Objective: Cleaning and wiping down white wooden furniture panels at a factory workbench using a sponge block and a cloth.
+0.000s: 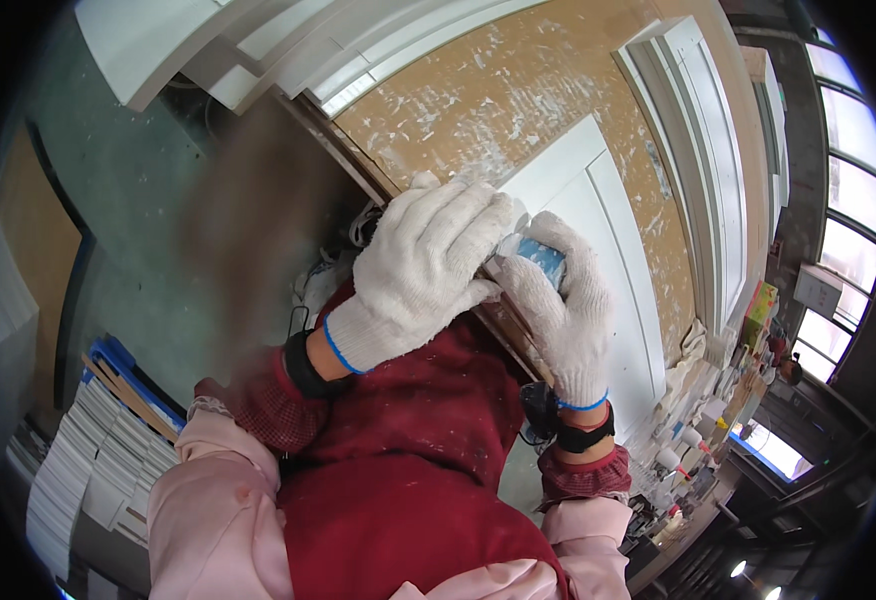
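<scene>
Both gloved hands are working at the near edge of a white door panel (598, 230) that is lying on a paint-flecked brown workbench (518, 90). Sitting at about ten o'clock from its partner, the left hand (428, 270) is spreading its fingers flat and pressing down on the panel's corner, bracing it. At about four o'clock from the left one, the right hand (558, 300) is curling shut around a small blue block (541, 255), probably a sanding pad, with only a strip of it showing between the fingers.

The block is lying directly under the right hand's fingertips and just beside the left hand's fingertips, almost touching them, at the panel's near corner.

Risks, as I judge them: the two hands are crowding each other, so a stroke toward ten o'clock could be catching the left glove. The panel's corner is sitting close to the bench edge, so uneven pressure could be rounding or chipping that corner. A loose grip could be letting the block slip off toward the red apron (408, 470). More white frames (708, 150) are resting at one o'clock, well apart.
</scene>
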